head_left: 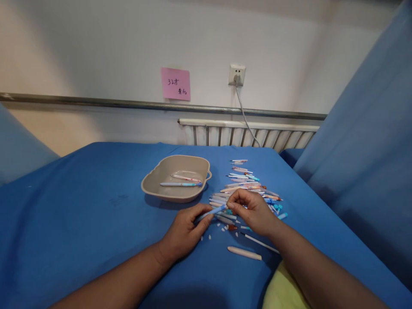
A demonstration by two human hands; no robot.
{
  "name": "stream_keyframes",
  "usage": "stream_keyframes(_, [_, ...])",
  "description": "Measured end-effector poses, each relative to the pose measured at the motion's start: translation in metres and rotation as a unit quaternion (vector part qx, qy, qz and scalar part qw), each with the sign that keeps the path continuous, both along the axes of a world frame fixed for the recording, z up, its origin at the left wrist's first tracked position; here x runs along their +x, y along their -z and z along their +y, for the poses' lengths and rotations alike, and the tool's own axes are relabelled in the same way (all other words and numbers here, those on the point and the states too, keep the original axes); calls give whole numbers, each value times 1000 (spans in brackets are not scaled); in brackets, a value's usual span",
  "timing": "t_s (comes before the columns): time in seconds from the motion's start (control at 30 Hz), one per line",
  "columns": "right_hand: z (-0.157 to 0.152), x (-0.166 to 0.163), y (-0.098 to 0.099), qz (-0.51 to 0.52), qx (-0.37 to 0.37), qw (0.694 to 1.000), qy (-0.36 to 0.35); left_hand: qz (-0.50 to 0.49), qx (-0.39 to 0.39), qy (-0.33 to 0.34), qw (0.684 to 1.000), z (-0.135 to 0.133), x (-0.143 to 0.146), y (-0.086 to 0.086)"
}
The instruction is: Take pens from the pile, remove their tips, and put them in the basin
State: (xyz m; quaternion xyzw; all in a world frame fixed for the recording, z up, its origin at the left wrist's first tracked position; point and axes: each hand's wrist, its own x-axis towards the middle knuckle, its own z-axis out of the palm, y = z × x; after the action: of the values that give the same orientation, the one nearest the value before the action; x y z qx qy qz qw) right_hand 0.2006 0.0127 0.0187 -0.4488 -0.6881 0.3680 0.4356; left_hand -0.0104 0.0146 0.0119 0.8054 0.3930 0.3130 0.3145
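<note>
My left hand (pixel 186 227) is closed around a blue pen (pixel 216 210), its far end pointing right. At that end the fingers of my right hand (pixel 252 210) are pinched together; whether they grip the pen's tip or a small part on it I cannot make out. Behind and under my hands spreads a pile of pens and pen parts (pixel 244 185). A pale peach pen barrel (pixel 244 253) and a thin white refill (pixel 259 242) with a dark tip lie nearer to me. Several tiny white pieces (pixel 223 229) are scattered beside my left hand.
Left of the pile stands a beige plastic basin (pixel 151 189) with two pens (pixel 180 184) inside. A blue cloth (pixel 96 223) covers the table. Behind it are a radiator (pixel 225 133) and a plugged-in cable (pixel 246 118). Blue curtain (pixel 363 128) hangs at the right.
</note>
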Motion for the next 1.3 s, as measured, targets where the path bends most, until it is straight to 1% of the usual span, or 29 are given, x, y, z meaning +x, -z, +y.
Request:
stream_keyframes(0.13, [-1,1,1,-34,27,999,18,7,14,-2,1000,0,0,0])
stream_keyframes(0.33, [-1,1,1,-63,44,997,23,33,33,-16,999,0,1,5])
stream_keyframes(0.43, [0,2,1,-71,42,997,16,40,23,-9,999,0,2,5])
stream_keyframes(0.57, [0,2,-1,-51,17,999,-5,48,9,9,999,-1,5,0])
stream_keyframes(0.67, [-1,4,-5,-37,18,999,-25,59,2,27,998,-2,6,-4])
stream_keyframes(0.77, [1,14,-12,-23,10,1000,-18,53,12,14,998,-3,5,-4])
stream_keyframes(0.87, [5,37,-19,-38,-14,999,12,51,29,-6,998,-4,4,-3])
stream_keyframes(0.93, [6,56,-21,-67,-50,996,13,55,34,-1,998,-4,3,-2])
stream_keyframes(1.03, [1,79,-17,-110,-139,984,-23,58,32,16,998,-5,4,-2])
stream_keyframes(1.1, [-4,85,-12,-153,-162,974,-35,58,30,21,998,-5,6,-1])
stream_keyframes(1.13, [-6,85,-10,-180,-154,971,-34,57,30,21,998,-5,7,-1])
stream_keyframes(1.2, [-9,80,-8,-251,-116,961,-31,58,30,21,998,-6,8,0])
stream_keyframes(1.3, [-12,65,-9,-366,-75,926,-50,69,33,20,997,-6,8,-1])
